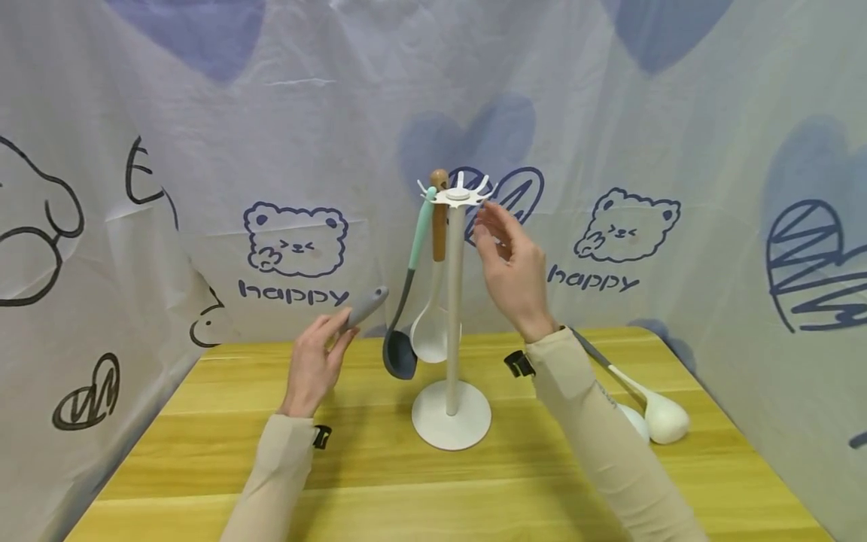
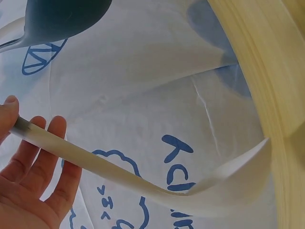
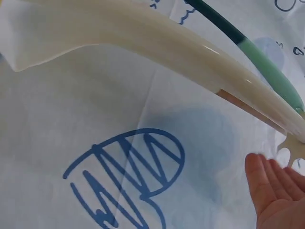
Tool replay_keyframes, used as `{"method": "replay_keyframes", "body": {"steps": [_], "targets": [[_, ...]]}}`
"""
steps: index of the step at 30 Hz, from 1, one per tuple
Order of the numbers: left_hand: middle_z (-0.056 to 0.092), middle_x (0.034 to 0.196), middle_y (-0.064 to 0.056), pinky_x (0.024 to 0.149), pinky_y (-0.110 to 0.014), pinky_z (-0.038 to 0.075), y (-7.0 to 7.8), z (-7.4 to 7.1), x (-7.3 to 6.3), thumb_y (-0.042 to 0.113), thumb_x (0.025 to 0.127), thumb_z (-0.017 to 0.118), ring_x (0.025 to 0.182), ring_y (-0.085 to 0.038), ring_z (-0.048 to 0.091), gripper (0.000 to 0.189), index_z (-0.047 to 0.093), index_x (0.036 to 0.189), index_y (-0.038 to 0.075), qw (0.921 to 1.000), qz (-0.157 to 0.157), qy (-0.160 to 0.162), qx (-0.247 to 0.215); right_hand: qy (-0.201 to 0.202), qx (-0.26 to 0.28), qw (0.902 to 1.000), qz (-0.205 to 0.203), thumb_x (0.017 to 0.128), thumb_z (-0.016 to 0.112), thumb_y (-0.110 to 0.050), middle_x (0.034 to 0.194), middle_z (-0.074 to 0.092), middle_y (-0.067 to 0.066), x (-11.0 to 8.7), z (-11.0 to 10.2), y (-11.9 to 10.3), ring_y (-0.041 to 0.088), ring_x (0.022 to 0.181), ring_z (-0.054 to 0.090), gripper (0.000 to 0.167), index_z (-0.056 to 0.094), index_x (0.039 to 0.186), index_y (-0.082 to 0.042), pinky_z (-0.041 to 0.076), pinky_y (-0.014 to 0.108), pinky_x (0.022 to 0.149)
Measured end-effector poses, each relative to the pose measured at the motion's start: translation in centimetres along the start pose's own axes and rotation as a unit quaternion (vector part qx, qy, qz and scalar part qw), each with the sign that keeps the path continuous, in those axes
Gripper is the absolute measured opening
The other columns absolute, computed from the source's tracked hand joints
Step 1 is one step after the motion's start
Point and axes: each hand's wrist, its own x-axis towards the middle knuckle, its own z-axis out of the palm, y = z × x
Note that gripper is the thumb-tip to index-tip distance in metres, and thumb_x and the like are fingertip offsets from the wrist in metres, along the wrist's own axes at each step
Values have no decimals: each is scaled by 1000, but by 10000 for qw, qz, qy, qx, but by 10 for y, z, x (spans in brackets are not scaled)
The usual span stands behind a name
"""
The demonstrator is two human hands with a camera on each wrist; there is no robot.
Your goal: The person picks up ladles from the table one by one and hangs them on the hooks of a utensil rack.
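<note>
My left hand (image 1: 313,366) pinches a cooking utensil by its grey handle (image 1: 366,307), left of the white utensil rack (image 1: 454,301). In the left wrist view its cream shaft (image 2: 102,167) slopes down to a broad, upturned head, whose exact kind I cannot tell. My right hand (image 1: 516,278) is raised at the right of the rack's hooked top, fingers extended and holding nothing; whether they touch a hook is unclear. From the rack hang a dark ladle (image 1: 400,354) with a mint handle and a white spoon-like utensil (image 1: 428,335) with a wooden handle, partly behind the pole.
On the wooden table (image 1: 379,482), a white ladle (image 1: 667,418) with a grey handle lies at the right. Beside it a white rounded piece (image 1: 635,421) is partly hidden by my right sleeve. A printed curtain (image 1: 379,150) hangs behind and along both sides.
</note>
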Motion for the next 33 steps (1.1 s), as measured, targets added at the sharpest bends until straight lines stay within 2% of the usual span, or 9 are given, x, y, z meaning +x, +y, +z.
{"method": "replay_keyframes", "body": {"steps": [6, 10, 14, 19, 26, 33], "targets": [[69, 98, -12, 66, -35, 51, 2, 2, -1, 10, 89, 70, 76, -23, 60, 38, 67, 126, 15, 9999, -97, -74, 4, -140, 180, 9997, 95, 104, 47, -34, 149, 49, 2, 12, 2, -9, 13, 133, 51, 49, 41, 149, -15, 45, 30, 108], [69, 98, -11, 67, -39, 52, 3, 4, -1, 9, 89, 71, 77, -24, 60, 37, 67, 125, 15, 9999, -44, -47, -119, -216, 262, 9994, -40, 106, 42, -24, 155, 40, 5, 17, 2, -13, 16, 140, 42, 48, 35, 152, -11, 38, 31, 114], [70, 97, -10, 66, -36, 51, 5, 4, 0, 9, 88, 71, 77, -21, 60, 34, 69, 122, 14, 9998, 144, 70, -125, -156, 290, 9994, -97, 107, 38, -14, 155, 39, 13, 21, 2, -15, 24, 142, 39, 46, 34, 151, -4, 35, 34, 117], [70, 98, -8, 64, -38, 53, 5, 4, 1, 10, 89, 70, 78, -19, 61, 30, 70, 120, 14, 9992, 312, 135, -195, -83, 156, 9996, -208, 107, 36, -14, 154, 42, 12, 27, 0, -17, 24, 140, 42, 44, 37, 150, -5, 39, 36, 114], [69, 97, -6, 58, -24, 53, 8, 1, 0, 9, 89, 70, 82, -16, 63, 31, 69, 120, 14, 9988, 340, 171, -305, -100, -105, 9991, -389, 107, 38, -26, 148, 50, 8, 28, -3, -17, 23, 130, 53, 43, 46, 146, -11, 45, 37, 108], [70, 97, -5, 70, -33, 56, 17, 3, 13, 10, 89, 71, 82, -15, 63, 32, 69, 120, 13, 9963, 779, 282, -244, 95, -194, 9982, -556, 105, 40, -29, 137, 59, 12, 29, -4, -17, 23, 114, 60, 42, 54, 138, -8, 50, 41, 101]]}}
